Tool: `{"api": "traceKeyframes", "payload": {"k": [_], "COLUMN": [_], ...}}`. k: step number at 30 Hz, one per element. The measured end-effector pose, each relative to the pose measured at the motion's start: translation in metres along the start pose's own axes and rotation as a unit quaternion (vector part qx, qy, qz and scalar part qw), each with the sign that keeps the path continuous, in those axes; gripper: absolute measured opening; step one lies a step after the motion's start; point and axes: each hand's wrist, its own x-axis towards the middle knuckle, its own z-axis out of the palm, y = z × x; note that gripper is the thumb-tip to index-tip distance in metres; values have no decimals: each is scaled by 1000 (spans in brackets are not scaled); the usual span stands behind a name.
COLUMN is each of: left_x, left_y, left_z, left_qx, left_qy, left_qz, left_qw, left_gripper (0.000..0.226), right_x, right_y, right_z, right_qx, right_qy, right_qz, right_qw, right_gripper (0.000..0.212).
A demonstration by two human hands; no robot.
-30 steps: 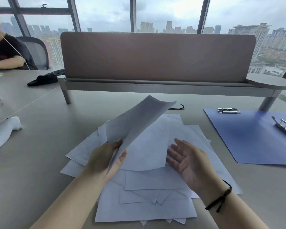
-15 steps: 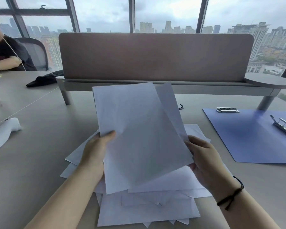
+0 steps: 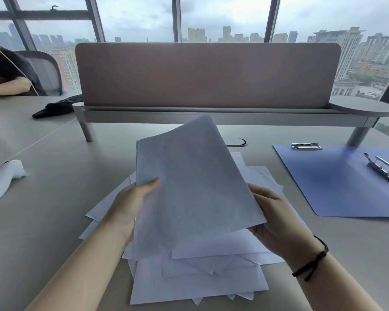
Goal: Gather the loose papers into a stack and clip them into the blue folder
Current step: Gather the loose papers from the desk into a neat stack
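White controller (image 3: 2,179) far left on the grey desk (image 3: 54,198). Left hand (image 3: 130,203) pinching the held sheets (image 3: 193,187), thumb on top. Loose papers (image 3: 200,281) spread flat underneath. Right hand (image 3: 272,218) gripping the sheets' right edge. Blue folder (image 3: 346,187) open, well right, metal clip (image 3: 383,168) on it.

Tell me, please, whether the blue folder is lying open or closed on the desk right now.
Open. The blue folder lies flat with its inner face up, its metal clip exposed and holding no paper.
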Motion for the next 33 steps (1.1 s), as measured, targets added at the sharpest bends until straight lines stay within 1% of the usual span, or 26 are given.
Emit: {"api": "traceKeyframes", "payload": {"k": [2, 3, 4, 5, 6, 7, 8, 9, 10, 11, 12, 13, 15, 16, 17, 18, 21, 23, 25, 26, 27, 28, 30, 31, 32, 33], "left_x": [0, 1, 2, 4, 6, 7, 11, 13, 13, 15, 13, 10, 6, 7, 8, 8, 2, 0, -3, -2, -2, -2, -1, 0, 1, 0], "left_y": [1, 2, 3, 3, 3, 3, 1, -3, -5, -9, -11, -9, -8, -10, -12, -13, -12, -11, -13, -15, -17, -19, -20, -20, -20, -20], "left_z": [0, 0, 1, 0, -2, -4, -8, -13, -15, -18, -17, -12, -2, 1, 4, 6, 13, 16, 20, 21, 22, 22, 22, 22, 22, 22], "left_qx": [-21, -45, -86, -136, -195, -244, -280, -314, -356, -373, -380, -363, -347, -333, -303, -308, -268, -214, -145, -110, -99, -96, -98, -105, -117, -134], "left_qy": [-10, -9, -11, -9, -4, -3, -11, -29, -49, -55, -56, -48, 14, 53, 74, 78, 34, 13, -14, -26, -34, -38, -40, -35, -37, -41], "left_qz": [-28, -33, -32, -30, -22, -19, -7, -14, -17, -26, -25, -38, -50, -41, -45, -39, -70, -91, -82, -84, -91, -96, -103, -105, -107, -113], "left_qw": [999, 998, 996, 990, 980, 970, 960, 949, 933, 926, 923, 930, 937, 940, 949, 947, 960, 972, 986, 990, 990, 990, 989, 988, 987, 984], "left_gripper": [29, 29, 26, 22, 14, 11, 41, 66, 79, 82, 77, 63, 8, 18, 29, 31, 25, 20, 22, 31, 39, 40, 36, 34, 30, 26], "right_x": [2, 5, 9, 12, 14, 13, 13, 14, 14, 14, 15, 17, 18, 17, 17, 16, 17, 18, 18, 18, 18, 18, 20, 21, 22, 22], "right_y": [1, 4, 8, 12, 15, 18, 22, 26, 29, 32, 35, 37, 38, 37, 37, 36, 38, 39, 41, 42, 44, 45, 49, 49, 48, 47], "right_z": [2, 0, -2, -6, -10, -13, -16, -18, -17, -15, -11, -7, 1, 5, 7, 10, 15, 18, 20, 22, 23, 25, 22, 18, 15, 13], "right_qx": [20, 30, 4, -90, -241, -403, -527, -602, -643, -662, -673, -681, -696, -703, -707, -709, -718, -711, -709, -715, -720, -722, -706, -695, -692, -695], "right_qy": [20, 47, 76, 105, 126, 119, 89, 53, 24, 3, -6, -5, 10, 18, 25, 30, 42, 49, 54, 61, 72, 89, 142, 166, 175, 166], "right_qz": [-12, -26, -51, -91, -130, -148, -143, -127, -108, -95, -90, -88, -94, -94, -92, -89, -79, -76, -75, -85, -104, -132, -219, -251, -260, -251], "right_qw": [1000, 998, 996, 986, 953, 895, 833, 787, 758, 743, 734, 727, 712, 705, 701, 699, 691, 697, 699, 691, 682, 673, 658, 653, 650, 653], "right_gripper": [32, 32, 31, 27, 22, 27, 44, 61, 74, 82, 85, 84, 77, 73, 71, 71, 82, 90, 88, 81, 70, 55, 25, 16, 12, 12]}}
